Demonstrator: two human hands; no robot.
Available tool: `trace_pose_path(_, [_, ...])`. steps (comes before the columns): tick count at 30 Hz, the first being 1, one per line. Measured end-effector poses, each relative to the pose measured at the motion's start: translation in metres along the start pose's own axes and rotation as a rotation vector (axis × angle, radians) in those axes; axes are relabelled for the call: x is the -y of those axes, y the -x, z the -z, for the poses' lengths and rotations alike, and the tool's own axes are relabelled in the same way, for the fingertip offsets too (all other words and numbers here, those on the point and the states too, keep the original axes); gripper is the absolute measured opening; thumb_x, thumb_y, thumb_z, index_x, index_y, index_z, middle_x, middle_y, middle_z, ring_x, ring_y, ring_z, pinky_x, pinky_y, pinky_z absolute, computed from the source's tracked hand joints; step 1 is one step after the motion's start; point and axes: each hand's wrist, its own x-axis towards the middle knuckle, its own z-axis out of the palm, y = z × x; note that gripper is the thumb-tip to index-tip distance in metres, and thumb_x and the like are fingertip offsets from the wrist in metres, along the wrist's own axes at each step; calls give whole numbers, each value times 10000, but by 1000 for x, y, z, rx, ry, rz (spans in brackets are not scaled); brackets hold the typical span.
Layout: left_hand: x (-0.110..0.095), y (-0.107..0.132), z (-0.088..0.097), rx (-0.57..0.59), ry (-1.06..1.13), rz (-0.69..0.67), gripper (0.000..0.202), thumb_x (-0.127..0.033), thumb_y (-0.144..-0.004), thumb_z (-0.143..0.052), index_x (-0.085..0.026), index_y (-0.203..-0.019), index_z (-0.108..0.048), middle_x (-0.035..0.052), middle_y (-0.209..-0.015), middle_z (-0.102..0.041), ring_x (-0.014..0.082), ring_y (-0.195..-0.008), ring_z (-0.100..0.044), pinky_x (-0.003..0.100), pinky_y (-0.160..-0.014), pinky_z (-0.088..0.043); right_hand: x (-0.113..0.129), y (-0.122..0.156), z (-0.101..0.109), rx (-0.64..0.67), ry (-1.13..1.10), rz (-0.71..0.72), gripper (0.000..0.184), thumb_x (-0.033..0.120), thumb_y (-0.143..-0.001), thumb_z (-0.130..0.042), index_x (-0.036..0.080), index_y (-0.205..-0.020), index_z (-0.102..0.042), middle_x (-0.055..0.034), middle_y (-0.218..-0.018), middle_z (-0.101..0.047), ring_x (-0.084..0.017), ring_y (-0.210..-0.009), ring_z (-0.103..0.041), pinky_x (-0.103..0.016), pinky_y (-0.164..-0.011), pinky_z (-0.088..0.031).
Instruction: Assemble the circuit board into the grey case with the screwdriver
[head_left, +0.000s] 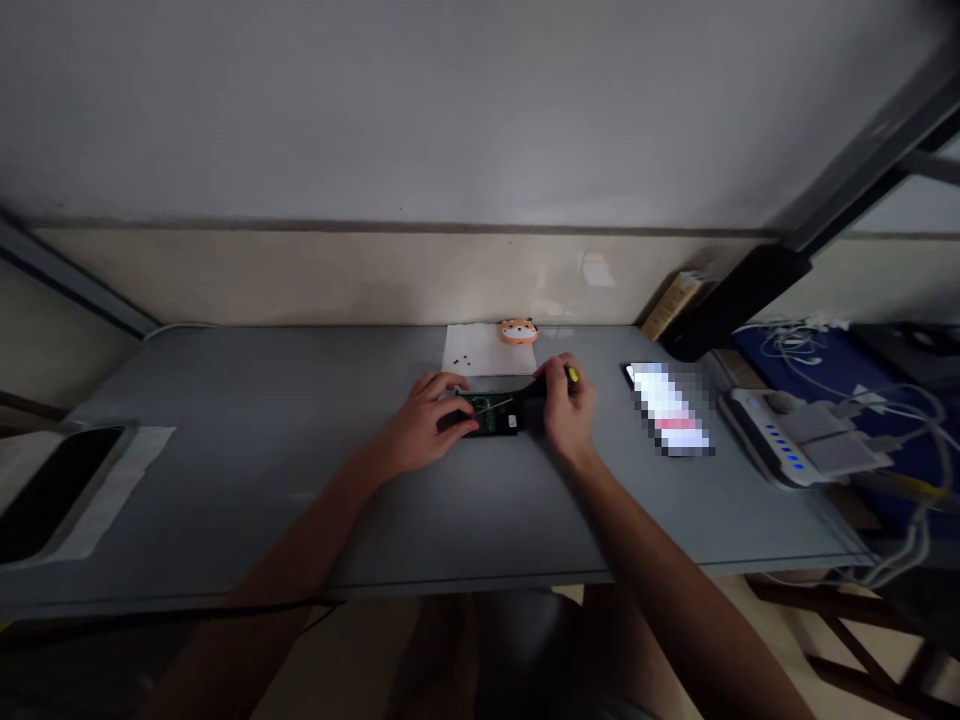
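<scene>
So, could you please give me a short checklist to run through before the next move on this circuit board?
1. Circuit board exposed: ok, its green face is visible.
2. Board steadied: ok, the left hand holds its left end.
3. Screwdriver in grip: ok, the right hand has it, shaft slanting across the board.
4. Screwdriver tip seated: cannot tell, too small and close to the left fingertips.
5. Loose small dark parts, probably screws, kept aside: ok, on the white paper beyond the board.
6. Good lighting: not ok, the scene looks dim.
</scene>
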Motion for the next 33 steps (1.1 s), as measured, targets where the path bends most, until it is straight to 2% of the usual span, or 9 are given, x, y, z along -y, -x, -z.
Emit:
trace_pose_path(4, [-1, 1, 0, -94, 54, -53, 196, -321, -1025, -613, -219, -896, -719, 56, -1055, -665, 218, -1030, -617, 419, -972, -517, -2, -7, 2, -22, -84, -157, 410, 589, -863, -537, 237, -654, -526, 47, -588, -439, -133, -586, -433, -280, -562, -358])
trace_pose_path(7, [0, -8, 3, -100, 44, -72, 229, -347, -1044, -586, -228, -918, -736, 46, -1002, -685, 208, -981, -622, 398, -939, -519, -4, -16, 5, -150, -195, -326, 418, 627, -824, -557, 232, -689, -527, 39, -625, -468, -128, -594, -441, -267, -531, -341])
trace_pose_path(12, [10, -65, 4, -12, -63, -41, 182, -324, -1008, -642, -248, -922, -782, 41, -966, -705, 224, -991, -616, 398, -942, -505, -8, -30, 10, -417, -288, -454, 383, 590, -855, -543, 234, -721, -498, 44, -625, -457, -111, -540, -421, -253, -492, -326])
trace_pose_path(16, [25, -116, -9, 49, -112, 45, 112, -298, -964, -696, -256, -950, -800, 34, -935, -715, 230, -991, -626, 393, -948, -495, -13, -30, 11, -510, -287, -409, 374, 584, -897, -511, 241, -750, -487, 56, -620, -419, -108, -509, -403, -251, -479, -337])
trace_pose_path(19, [33, -130, -22, 77, -74, 110, 112, -284, -958, -694, -246, -965, -799, 40, -930, -709, 227, -965, -639, 372, -901, -507, -17, -29, 11, -542, -318, -394, 372, 592, -906, -508, 242, -780, -487, 48, -651, -448, -106, -513, -408, -252, -482, -358])
trace_pose_path(23, [40, -128, -31, 138, -51, 101, 74, -266, -928, -718, -239, -936, -786, 41, -979, -695, 234, -1025, -640, 384, -944, -511, -18, -30, 11, -550, -348, -419, 375, 600, -890, -507, 242, -782, -490, 44, -671, -458, -103, -517, -409, -253, -485, -360])
trace_pose_path(26, [37, -116, -24, 80, -44, 105, 146, -287, -926, -714, -238, -1053, -767, 54, -1083, -659, 239, -1095, -628, 404, -1006, -506, -16, -29, 11, -532, -329, -426, 383, 611, -880, -517, 242, -778, -502, 42, -660, -449, -112, -531, -415, -257, -488, -356])
trace_pose_path(29, [21, -88, -11, -26, -28, 132, 224, -337, -988, -620, -250, -1169, -719, 59, -1130, -627, 239, -1141, -616, 417, -1053, -501, -15, -26, 10, -523, -298, -417, 383, 609, -882, -524, 241, -774, -510, 38, -663, -445, -116, -544, -410, -258, -498, -357])
trace_pose_path(33, [-13, -38, -9, -94, -31, 156, 418, -406, -1005, -596, -273, -1401, -566, 111, -1392, -555, 296, -1321, -546, 486, -1123, -465, -17, -22, 7, -538, -227, -331, 395, 624, -896, -507, 244, -787, -502, 24, -696, -471, -125, -577, -438, -259, -522, -367])
